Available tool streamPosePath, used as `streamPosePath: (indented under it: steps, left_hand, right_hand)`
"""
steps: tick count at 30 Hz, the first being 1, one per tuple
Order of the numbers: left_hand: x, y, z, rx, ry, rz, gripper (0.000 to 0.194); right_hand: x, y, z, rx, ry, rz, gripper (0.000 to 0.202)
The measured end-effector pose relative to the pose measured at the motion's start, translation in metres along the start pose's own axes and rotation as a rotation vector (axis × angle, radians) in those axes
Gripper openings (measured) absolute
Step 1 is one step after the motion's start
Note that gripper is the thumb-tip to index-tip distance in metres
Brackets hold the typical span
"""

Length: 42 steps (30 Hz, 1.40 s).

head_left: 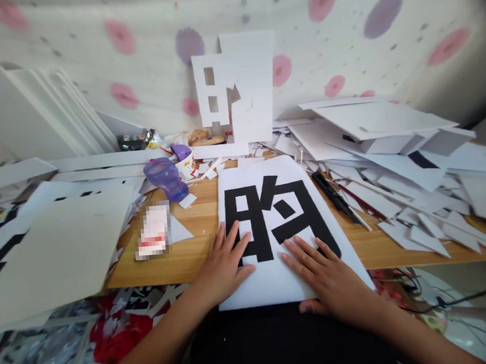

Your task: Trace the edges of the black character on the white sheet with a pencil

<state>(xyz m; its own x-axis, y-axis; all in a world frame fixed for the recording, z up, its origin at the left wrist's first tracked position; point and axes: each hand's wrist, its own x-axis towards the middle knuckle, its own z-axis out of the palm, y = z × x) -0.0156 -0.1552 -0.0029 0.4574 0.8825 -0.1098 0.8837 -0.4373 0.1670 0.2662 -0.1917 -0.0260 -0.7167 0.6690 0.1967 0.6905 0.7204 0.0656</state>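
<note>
A white foam board [271,288] lies in front of me, its near end jutting past the table edge toward my lap. On it is a large black character [261,225] with angular strokes. My left hand [227,258] rests spread on the character's lower left part and the board beside it. Flat across its lower right strokes lies my right hand [318,268], the thumb down by the board's near edge. Both hands hold nothing. Right of the board is a black utility knife [336,197].
White offcuts [412,225] and stacked boards [384,119] crowd the right. A cut-out white board [251,87] stands upright at the back. Left are a purple translucent item [165,176], a paper cup [186,165], a blurred-out item [152,230] and a large pale sheet [64,244].
</note>
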Motion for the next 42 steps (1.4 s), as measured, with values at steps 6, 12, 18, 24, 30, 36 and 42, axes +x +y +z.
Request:
streamPosePath:
  steps: [6,12,18,24,30,36,42]
  left_hand:
    - [0.006,0.004,-0.001,0.030,-0.045,0.027,0.064]
    - [0.006,0.004,0.002,0.059,-0.023,0.018,0.065]
    - [0.005,0.005,0.007,0.104,0.018,0.002,0.065]
    - [-0.009,0.010,0.015,0.137,0.096,0.039,0.070]
    - [-0.021,0.016,0.017,0.110,-0.004,0.130,0.097]
    - [-0.022,0.021,0.018,0.179,-0.069,0.134,0.103]
    - [-0.024,0.025,0.031,0.257,0.084,0.190,0.088]
  right_hand:
    - [-0.001,-0.002,-0.001,-0.061,0.025,-0.013,0.088]
    - [-0.001,0.000,-0.001,-0.063,0.027,-0.016,0.085]
    - [0.000,0.003,-0.001,-0.030,0.025,-0.027,0.087]
    - [0.001,0.005,-0.002,0.000,-0.003,-0.026,0.088]
    - [0.002,0.006,-0.002,0.008,-0.026,-0.038,0.088]
    - [0.001,0.003,-0.005,0.018,-0.061,0.001,0.088]
    - [0.013,-0.015,-0.003,0.030,-0.085,0.034,0.071]
